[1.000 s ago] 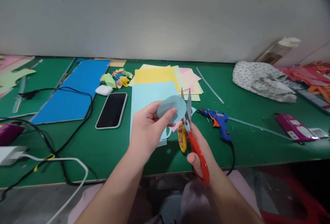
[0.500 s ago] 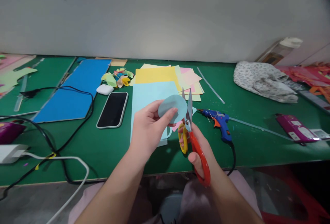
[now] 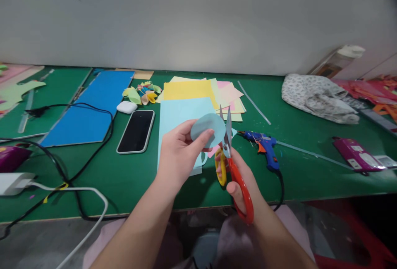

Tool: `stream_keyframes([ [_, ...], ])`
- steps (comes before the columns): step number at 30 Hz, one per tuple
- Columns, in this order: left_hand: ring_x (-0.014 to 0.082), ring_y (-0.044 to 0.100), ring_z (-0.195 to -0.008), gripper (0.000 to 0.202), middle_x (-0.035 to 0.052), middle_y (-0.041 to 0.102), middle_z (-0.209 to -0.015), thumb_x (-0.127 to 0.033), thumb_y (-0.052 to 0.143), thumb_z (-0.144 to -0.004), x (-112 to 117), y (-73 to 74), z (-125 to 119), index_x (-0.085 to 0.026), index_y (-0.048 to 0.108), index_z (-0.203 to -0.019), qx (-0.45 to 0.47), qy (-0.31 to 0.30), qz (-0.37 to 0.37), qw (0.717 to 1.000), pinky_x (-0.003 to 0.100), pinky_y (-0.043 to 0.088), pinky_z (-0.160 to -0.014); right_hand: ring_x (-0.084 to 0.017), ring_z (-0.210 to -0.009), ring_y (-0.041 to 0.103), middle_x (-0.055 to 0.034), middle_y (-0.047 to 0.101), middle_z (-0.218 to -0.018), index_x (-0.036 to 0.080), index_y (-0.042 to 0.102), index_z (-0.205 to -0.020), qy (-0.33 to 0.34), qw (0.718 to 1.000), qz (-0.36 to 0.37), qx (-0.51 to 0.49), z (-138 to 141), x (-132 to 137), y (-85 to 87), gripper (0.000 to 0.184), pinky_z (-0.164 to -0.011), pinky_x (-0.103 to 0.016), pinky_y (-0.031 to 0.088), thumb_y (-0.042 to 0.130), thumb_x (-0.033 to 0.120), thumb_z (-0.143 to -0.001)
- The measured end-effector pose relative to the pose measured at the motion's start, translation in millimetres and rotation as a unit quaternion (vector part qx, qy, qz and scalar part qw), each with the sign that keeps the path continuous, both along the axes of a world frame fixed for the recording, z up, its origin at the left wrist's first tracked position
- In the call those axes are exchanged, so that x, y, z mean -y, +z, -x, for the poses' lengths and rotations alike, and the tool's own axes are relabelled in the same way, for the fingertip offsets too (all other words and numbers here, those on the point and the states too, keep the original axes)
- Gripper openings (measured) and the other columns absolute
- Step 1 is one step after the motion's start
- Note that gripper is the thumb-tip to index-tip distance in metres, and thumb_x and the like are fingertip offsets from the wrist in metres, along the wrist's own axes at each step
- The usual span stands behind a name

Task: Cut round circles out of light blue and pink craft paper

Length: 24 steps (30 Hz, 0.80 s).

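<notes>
Left hand (image 3: 179, 149) pinches a pale blue paper circle (image 3: 204, 126) above the surface (image 3: 297, 174); right hand (image 3: 247, 177) grips scissors (image 3: 227, 151) — blades parted, just beside the circle's right edge; trimming the rim seems the step in hand, and the next move likely calls for a steady turn of the circle against the blades; below lies a light blue sheet (image 3: 182, 112) — phone (image 3: 136, 132) to its left, glue gun (image 3: 265, 141) to its right.

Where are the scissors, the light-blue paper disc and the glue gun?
Scissors (image 3: 227, 150): head view, the metal by the pivot.
Light-blue paper disc (image 3: 211, 122): head view, the face just above the thumb.
Glue gun (image 3: 268, 143): head view, blue body where the handle begins.
</notes>
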<state>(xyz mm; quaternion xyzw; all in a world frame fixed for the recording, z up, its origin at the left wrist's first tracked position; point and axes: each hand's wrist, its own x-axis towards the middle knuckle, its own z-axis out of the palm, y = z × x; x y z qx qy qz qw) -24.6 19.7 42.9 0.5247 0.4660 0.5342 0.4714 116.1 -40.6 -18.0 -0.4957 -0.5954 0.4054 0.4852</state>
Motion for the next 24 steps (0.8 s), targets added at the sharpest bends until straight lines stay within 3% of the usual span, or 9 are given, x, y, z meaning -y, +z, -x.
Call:
stream_keyframes([
  [9, 0.0127, 0.063, -0.061, 0.027, -0.0018, 0.068, -0.069, -0.034, 0.072, -0.070, 0.4, 1.5, -1.5, -0.016, 0.070, -0.091, 0.006, 0.007, 0.001, 1.000, 0.023, 0.059, -0.052, -0.018, -0.068, 0.048, -0.0085, 0.054, -0.092, 0.019, 0.050, -0.130, -0.012, 0.997, 0.047, -0.061, 2.9, 1.2, 3.4, 0.097, -0.058, -0.031, 0.045, 0.051, 0.084, -0.058],
  [24, 0.0144, 0.065, -0.056, 0.039, 0.0010, 0.070, -0.074, -0.034, 0.072, -0.071, -2.0, -0.7, 3.9, -0.018, 0.067, -0.107, -0.012, 0.015, -0.011, 1.000, 0.026, 0.059, -0.052, -0.016, -0.065, 0.046, -0.0082, 0.052, -0.092, 0.021, 0.050, -0.130, -0.005, 0.995, 0.057, -0.082, 2.9, 1.4, 0.0, 0.094, -0.052, -0.029, 0.044, 0.055, 0.081, -0.058],
])
